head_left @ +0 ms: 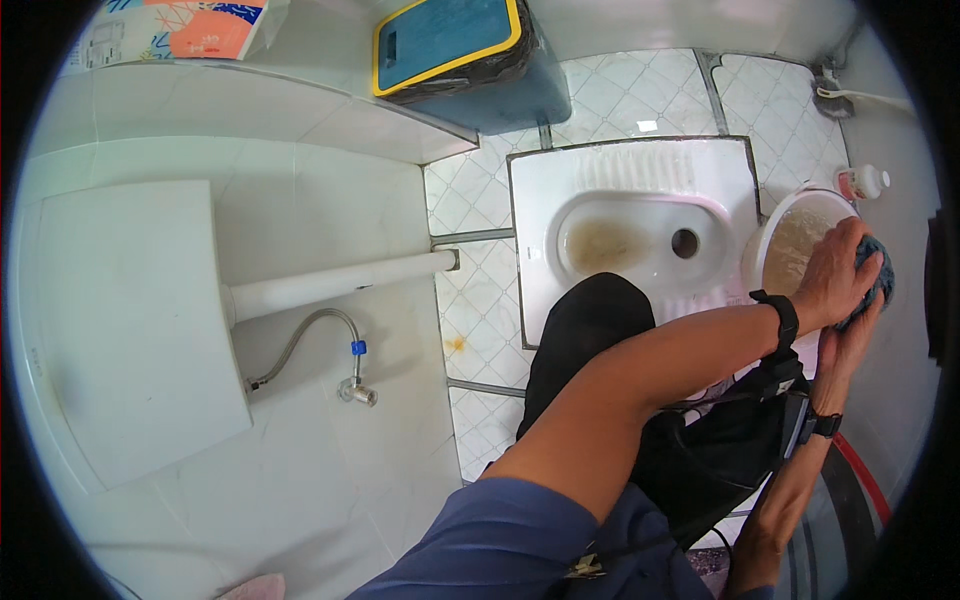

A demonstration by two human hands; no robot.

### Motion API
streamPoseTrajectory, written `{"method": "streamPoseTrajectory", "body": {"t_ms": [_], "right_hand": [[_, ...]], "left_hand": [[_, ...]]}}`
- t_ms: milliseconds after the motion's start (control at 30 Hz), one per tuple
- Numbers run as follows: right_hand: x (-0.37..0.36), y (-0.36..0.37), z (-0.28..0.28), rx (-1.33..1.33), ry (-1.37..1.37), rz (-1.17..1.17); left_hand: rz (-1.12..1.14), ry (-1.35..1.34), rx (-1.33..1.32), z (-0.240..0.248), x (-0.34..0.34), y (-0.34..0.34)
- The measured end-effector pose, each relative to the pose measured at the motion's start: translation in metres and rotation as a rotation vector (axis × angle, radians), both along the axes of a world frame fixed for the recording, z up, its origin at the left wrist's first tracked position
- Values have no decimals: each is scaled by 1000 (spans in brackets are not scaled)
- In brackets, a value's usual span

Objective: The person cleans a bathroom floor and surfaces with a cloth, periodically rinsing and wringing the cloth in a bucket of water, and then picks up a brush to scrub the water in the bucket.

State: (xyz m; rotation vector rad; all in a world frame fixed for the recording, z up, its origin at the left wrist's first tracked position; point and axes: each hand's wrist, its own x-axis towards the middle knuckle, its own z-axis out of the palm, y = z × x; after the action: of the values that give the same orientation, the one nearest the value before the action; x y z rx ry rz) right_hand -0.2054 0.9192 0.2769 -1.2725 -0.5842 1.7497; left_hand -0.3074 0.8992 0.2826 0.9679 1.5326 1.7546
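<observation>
Both of my hands meet at the right, over the rim of a white bucket (775,222) filled with murky brownish water. My left hand (832,272) reaches across my body and presses on a blue cloth (878,272). My right hand (848,340) comes up from below and grips the same cloth from underneath. The cloth is bunched between the two hands and mostly hidden by them. Each wrist wears a black band. My black-trousered knee (590,330) sits in front of the squat toilet pan (640,235), which is white with brown stains inside.
A white cistern (130,320) with a white pipe (340,282) and a metal hose valve (355,385) hangs on the tiled wall at left. A blue and yellow object (450,42) rests on a ledge. A small white bottle (862,182) stands beyond the bucket.
</observation>
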Motion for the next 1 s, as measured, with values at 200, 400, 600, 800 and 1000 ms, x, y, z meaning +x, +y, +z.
{"method": "streamPoseTrajectory", "body": {"t_ms": [200, 400, 600, 800, 1000], "right_hand": [[19, 17, 2, 541, -787, 158], [17, 14, 9, 985, -911, 411], [9, 13, 14, 1126, -927, 446], [-4, 4, 27, 1117, -1009, 427], [-1, 2, 33, 1045, -1022, 450]], "left_hand": [[-122, -608, -166, 5, 33, 11], [-283, -869, -173, 11, 3, 13], [-232, -846, -172, 20, -8, 17], [-173, -867, -241, -2, 5, 21], [-192, -682, -278, -18, 16, 24]]}}
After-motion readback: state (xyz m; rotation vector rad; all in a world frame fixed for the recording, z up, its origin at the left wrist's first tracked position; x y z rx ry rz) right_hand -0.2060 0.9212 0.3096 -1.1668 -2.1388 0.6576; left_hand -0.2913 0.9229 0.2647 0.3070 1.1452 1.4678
